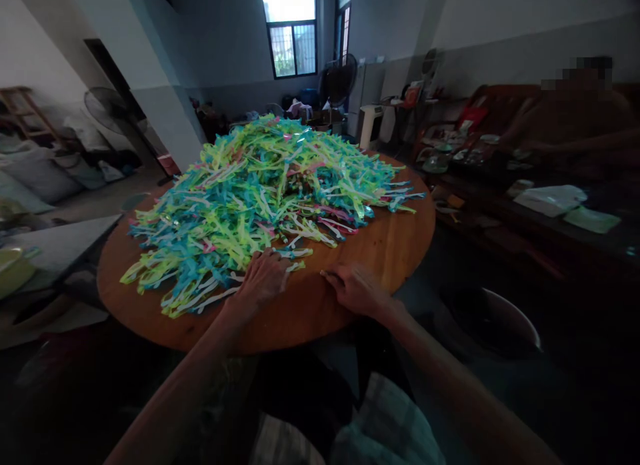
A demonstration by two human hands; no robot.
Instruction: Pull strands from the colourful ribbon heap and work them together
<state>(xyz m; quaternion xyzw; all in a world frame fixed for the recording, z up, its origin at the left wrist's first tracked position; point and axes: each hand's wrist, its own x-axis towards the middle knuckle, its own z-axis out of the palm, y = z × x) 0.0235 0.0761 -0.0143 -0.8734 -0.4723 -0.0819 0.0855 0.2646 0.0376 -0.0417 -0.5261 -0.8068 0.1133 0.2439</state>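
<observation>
Across round table (pixel 400 245)'s left and middle: heap of coloured strips (pixel 240 205), presumably massed within easy reach. At table's near middle: left hand (pixel 265 275) on heap's edge, perhaps steadying; cannot tell grip. At table's near right: right hand (pixel 357 291), fingers curled, blurred; cannot tell if pinching.

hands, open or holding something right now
Left hand: on blue and lime plastic strips; grip unclear.
Right hand: curled at round brown wooden tabletop; hold unclear.

No readable text or labels.
</observation>
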